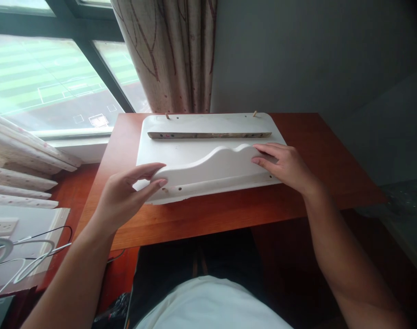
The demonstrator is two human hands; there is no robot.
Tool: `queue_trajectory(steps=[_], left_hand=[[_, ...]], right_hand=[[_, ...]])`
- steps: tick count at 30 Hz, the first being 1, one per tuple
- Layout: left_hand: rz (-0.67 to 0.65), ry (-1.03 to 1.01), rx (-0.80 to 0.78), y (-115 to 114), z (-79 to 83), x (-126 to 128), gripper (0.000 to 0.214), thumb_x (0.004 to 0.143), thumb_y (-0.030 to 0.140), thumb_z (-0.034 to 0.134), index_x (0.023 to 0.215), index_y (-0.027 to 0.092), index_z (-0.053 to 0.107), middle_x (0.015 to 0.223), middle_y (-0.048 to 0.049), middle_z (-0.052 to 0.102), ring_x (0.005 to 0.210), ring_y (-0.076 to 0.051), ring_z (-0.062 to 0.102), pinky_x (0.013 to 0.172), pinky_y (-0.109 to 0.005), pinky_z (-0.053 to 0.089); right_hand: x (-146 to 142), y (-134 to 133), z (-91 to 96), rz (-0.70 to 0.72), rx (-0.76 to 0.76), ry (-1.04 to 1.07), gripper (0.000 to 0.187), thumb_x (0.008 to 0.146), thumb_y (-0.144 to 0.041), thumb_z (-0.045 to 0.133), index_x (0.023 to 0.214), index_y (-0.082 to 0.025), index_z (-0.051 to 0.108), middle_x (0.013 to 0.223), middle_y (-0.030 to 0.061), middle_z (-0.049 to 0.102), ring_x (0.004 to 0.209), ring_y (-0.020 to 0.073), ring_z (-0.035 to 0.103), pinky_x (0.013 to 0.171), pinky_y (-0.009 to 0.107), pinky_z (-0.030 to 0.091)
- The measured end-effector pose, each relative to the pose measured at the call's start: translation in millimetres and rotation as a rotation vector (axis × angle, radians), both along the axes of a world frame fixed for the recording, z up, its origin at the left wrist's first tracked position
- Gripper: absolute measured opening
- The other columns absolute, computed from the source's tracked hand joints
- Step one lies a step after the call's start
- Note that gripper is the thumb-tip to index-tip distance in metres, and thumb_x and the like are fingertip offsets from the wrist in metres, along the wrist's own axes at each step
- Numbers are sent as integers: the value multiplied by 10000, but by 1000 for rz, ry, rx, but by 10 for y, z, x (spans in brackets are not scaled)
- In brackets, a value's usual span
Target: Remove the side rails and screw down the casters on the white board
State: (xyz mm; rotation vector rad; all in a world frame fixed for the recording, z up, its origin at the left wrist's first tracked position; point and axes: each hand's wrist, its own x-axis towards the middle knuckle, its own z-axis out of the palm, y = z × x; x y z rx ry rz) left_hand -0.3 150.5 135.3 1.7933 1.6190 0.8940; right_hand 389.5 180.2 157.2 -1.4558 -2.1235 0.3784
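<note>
left hand (126, 196): grip clamped on left end of wavy rail (208, 167) | right hand (285, 164): grip apart, flat on rail's right end | rail atop white panel (208, 123), seemingly unfastened

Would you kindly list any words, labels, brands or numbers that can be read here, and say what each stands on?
None can be read.
The wavy-edged board, gripped at one end by the left hand with the right hand flat on it, and the white panel beneath it are blank.
The socket at the left shows no legible print.
The curtain bears only a pattern; the window shows only painted field lines.
</note>
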Motion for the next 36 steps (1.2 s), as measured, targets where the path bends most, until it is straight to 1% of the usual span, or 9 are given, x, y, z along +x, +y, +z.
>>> queue_trajectory(steps=[8, 12, 15, 20, 22, 25, 29, 32, 36], left_hand=[[19, 32, 17, -85, -22, -16, 495, 779, 554, 754, 1180, 265, 728, 1052, -38, 761, 901, -209, 705, 830, -320, 584], [-3, 10, -23, -60, 6, -27, 510, 773, 566, 751, 1182, 262, 728, 1041, -40, 764, 899, -219, 708, 831, -326, 590], [-49, -66, -87, -9, 36, -13, 532, 778, 562, 747, 1205, 246, 719, 1072, -53, 762, 919, -226, 710, 844, -329, 593], [-74, -178, -203, 75, 64, 25, 524, 755, 551, 769, 1161, 222, 735, 1061, -58, 768, 904, -234, 719, 858, -338, 597], [-80, -213, -235, 95, 57, 24, 519, 748, 538, 781, 1155, 220, 736, 1075, -52, 766, 916, -231, 718, 867, -329, 595], [-63, -198, -255, 108, 43, 2, 528, 746, 535, 787, 1152, 201, 736, 1081, -48, 763, 933, -230, 710, 883, -319, 586], [-22, -172, -293, 110, 54, -21, 584, 741, 557, 786, 1180, 177, 724, 1124, -56, 753, 1008, -260, 690, 942, -348, 564], [1, -197, -325, 129, 85, -14, 628, 735, 565, 789, 1223, 179, 704, 1151, -61, 746, 1025, -269, 687, 982, -380, 546], [-31, -205, -350, 195, 142, -1, 650, 746, 576, 775, 1254, 179, 688, 1167, -60, 742, 1059, -270, 679, 970, -370, 550]], right_hand=[[-5, -84, 48, -9, 13, -13, 380, 908, -418, 643, 1239, -243, 706, 1234, 59, 707, 1089, 257, 683, 864, 363, 569], [14, -44, 105, 2, -23, -33, 393, 917, -436, 620, 1243, -234, 705, 1234, 52, 706, 1123, 241, 670, 940, 347, 538], [45, 92, 142, 33, -118, -37, 406, 914, -461, 601, 1241, -246, 708, 1249, 35, 701, 1149, 239, 657, 991, 349, 512], [103, 415, 126, 82, -373, 3, 481, 835, -526, 662, 1219, -241, 721, 1179, 45, 728, 1072, 252, 679, 930, 362, 536], [143, 504, 118, 102, -443, 49, 495, 807, -539, 685, 1206, -248, 727, 1172, 46, 730, 1078, 247, 676, 941, 358, 531], [289, 554, 119, 95, -473, 46, 448, 801, -544, 682, 1141, -261, 756, 1166, 40, 731, 1103, 246, 664, 974, 361, 510], [675, 488, 63, -26, -432, 4, 404, 828, -555, 642, 1033, -236, 784, 1090, 46, 749, 1054, 256, 669, 930, 368, 513], [935, 382, -46, -80, -458, 63, 429, 813, -579, 653, 993, -213, 785, 1031, 55, 757, 989, 260, 680, 857, 351, 527], [1036, 255, -176, -125, -479, 205, 446, 797, -596, 667, 955, -195, 781, 1001, 63, 757, 932, 252, 685, 795, 345, 541]])
